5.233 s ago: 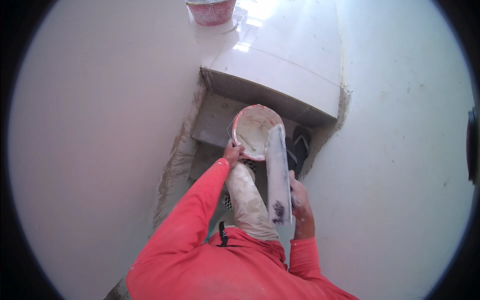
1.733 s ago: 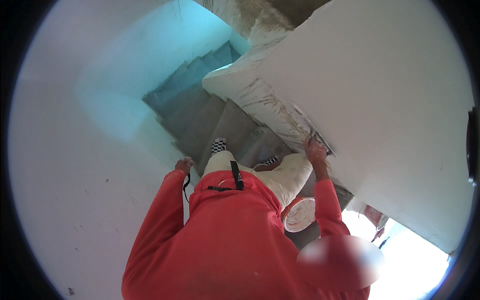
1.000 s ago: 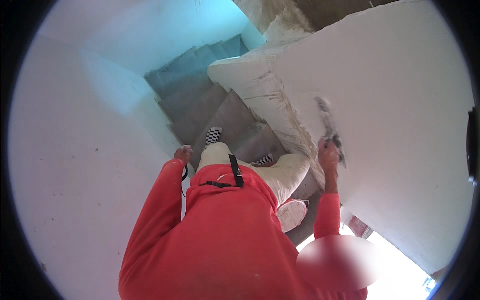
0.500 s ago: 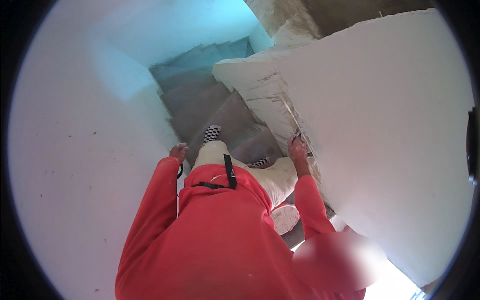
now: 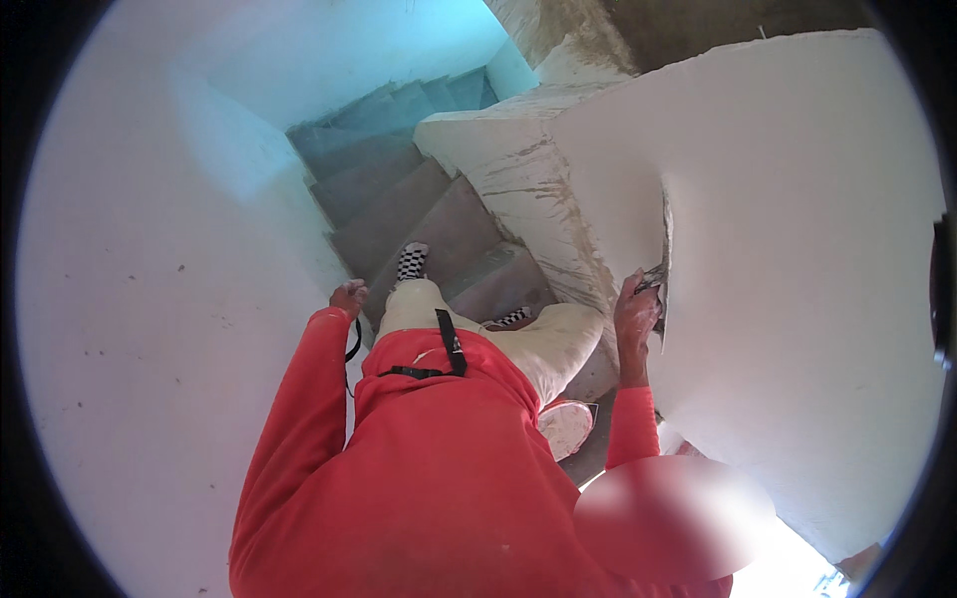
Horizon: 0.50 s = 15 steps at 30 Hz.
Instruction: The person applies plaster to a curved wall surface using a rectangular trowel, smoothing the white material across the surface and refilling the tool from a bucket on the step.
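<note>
Though thin — trowel [image 5: 665, 261], plaster-smeared, edge-on.

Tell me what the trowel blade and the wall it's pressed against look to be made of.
Trowel: its thin, straight grey blade looks like metal, smeared with white; the right hand grips its handle. Wall: smooth matte white, probably fresh plaster or putty; rough grey-brown patches at its left edge suggest cement underneath.

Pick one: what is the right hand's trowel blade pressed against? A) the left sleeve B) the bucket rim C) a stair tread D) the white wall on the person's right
D. The right hand grips the trowel with its blade edge-on against the white wall; the stair steps lie lower left of it, and the left hand hangs by the hip.
</note>
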Available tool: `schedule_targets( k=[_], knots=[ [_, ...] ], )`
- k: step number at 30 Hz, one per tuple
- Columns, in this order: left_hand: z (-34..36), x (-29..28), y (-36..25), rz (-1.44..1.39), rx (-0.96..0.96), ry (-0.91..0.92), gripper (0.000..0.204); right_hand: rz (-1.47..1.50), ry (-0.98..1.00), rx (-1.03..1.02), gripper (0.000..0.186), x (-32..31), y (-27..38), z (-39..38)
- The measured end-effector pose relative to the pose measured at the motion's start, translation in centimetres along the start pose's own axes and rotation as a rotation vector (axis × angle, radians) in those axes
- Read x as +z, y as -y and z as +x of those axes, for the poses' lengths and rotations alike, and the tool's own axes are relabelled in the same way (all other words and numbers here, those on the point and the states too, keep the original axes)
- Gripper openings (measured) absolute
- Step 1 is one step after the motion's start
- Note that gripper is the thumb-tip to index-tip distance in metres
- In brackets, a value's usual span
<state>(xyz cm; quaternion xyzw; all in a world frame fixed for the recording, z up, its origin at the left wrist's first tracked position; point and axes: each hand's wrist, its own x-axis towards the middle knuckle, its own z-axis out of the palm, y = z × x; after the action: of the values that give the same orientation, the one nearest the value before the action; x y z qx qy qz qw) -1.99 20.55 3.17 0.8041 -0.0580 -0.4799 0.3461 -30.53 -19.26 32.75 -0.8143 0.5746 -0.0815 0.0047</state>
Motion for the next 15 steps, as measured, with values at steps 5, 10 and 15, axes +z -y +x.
schedule_targets(
  k=[5, 10, 15],
  knots=[
    [-1.1, -0.3, -1.7, -0.018, -0.042, -0.025, 0.033, -0.165, 0.023, -0.336, 0.033, 6.8, 2.1, -0.2],
    [0.0, -0.6, 1.9, 0.032, -0.025, -0.020, 0.034, -0.114, 0.177, -0.344, 0.038, 13.6, 5.4, 3.7],
    [1.0, -0.8, 3.3, 0.008, -0.021, -0.037, 0.037, -0.090, 0.240, -0.256, 0.038, 10.3, 7.1, 6.3]
  ],
)
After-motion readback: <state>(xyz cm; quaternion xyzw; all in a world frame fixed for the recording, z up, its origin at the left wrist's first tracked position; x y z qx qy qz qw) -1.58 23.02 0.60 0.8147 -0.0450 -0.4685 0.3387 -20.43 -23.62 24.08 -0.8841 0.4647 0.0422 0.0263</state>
